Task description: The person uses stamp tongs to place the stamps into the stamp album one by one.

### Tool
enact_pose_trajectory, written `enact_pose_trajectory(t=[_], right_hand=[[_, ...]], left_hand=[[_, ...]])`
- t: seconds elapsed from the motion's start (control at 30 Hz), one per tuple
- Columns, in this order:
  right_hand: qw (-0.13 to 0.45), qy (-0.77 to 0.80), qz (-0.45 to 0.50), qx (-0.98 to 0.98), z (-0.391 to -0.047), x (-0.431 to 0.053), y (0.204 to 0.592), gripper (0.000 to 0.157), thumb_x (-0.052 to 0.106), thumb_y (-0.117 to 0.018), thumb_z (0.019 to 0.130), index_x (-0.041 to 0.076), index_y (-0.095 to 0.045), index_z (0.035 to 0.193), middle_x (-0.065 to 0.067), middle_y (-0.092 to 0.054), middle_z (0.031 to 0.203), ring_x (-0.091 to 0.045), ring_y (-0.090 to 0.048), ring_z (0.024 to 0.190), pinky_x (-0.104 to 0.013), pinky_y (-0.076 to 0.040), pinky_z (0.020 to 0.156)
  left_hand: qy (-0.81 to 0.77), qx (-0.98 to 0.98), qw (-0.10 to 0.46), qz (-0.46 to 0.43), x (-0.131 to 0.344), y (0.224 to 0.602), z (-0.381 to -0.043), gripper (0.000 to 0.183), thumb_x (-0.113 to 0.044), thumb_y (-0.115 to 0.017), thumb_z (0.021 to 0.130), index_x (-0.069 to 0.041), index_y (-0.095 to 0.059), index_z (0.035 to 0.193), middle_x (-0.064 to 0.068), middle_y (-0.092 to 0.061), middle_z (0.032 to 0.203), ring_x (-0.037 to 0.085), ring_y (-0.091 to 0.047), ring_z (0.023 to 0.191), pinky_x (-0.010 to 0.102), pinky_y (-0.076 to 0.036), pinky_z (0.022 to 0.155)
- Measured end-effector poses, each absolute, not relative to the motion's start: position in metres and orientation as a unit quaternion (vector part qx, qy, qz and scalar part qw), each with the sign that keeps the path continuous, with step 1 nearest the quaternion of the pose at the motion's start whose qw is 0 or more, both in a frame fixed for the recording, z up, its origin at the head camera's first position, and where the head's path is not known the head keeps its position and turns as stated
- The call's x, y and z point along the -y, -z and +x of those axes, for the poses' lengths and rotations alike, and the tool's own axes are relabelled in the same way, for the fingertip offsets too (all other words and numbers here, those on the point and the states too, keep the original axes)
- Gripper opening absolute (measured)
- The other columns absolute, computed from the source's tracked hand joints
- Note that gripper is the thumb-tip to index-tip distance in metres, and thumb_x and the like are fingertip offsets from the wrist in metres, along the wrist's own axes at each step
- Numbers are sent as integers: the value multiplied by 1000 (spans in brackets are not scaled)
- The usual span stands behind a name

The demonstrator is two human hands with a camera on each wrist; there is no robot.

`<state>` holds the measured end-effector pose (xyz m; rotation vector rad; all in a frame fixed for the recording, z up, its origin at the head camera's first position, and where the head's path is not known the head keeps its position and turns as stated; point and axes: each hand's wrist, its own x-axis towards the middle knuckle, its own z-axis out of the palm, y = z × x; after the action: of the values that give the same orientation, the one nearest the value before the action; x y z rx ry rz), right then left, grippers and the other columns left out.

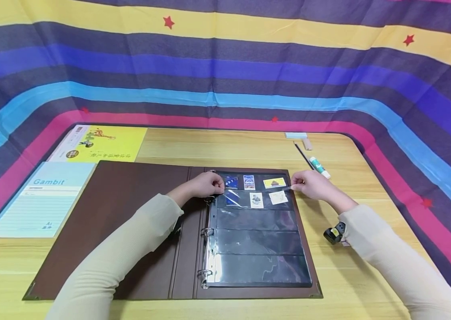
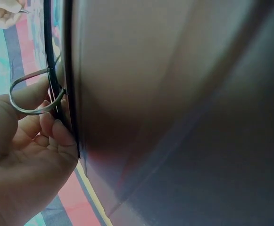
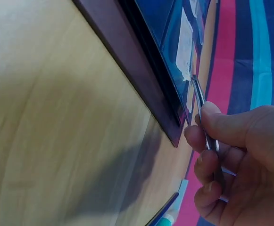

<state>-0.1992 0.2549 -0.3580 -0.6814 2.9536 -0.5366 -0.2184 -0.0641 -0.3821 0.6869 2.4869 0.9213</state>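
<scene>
A ring-binder stamp album [image 1: 141, 222] lies spread flat, with a black pocket page [image 1: 257, 242] on its right side. Several stamps [image 1: 256, 200] sit in the upper two rows of clear pockets. With curled fingers, my left hand [image 1: 205, 184] pinches the page at its ring-side edge, beside the top metal ring [image 2: 35, 92]. My right hand [image 1: 311, 184] grips metal tweezers [image 3: 203, 108] between thumb and fingers. The tweezers' tip is right at the corner of a pale stamp [image 1: 278, 198] in the second row, near the page's right edge.
Left of the album lie a Gambit notepad [image 1: 41, 200] and a yellow booklet [image 1: 119, 142]. Behind my right hand are a glue stick [image 1: 319, 167], a dark pencil [image 1: 303, 154], an eraser [image 1: 307, 144] and a pale blue-white block [image 1: 295, 135]. A striped cloth [image 1: 217, 75] hangs around the table.
</scene>
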Motion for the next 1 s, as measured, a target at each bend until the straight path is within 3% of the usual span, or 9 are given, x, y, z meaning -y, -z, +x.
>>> enact_pose_trajectory(t=[1.0], right_hand=[[131,162,-305,-929,-221,-256,353,18,-1,-54,76,12,-50,64,4,-41,58,-11,-37,54,-27,-31,54]], left_hand=[[-311,-896,189,253,63,381,-217,7,-13,-53,80,-10,-55,74,1,-48,66,13,-44,60,26,-36,63]])
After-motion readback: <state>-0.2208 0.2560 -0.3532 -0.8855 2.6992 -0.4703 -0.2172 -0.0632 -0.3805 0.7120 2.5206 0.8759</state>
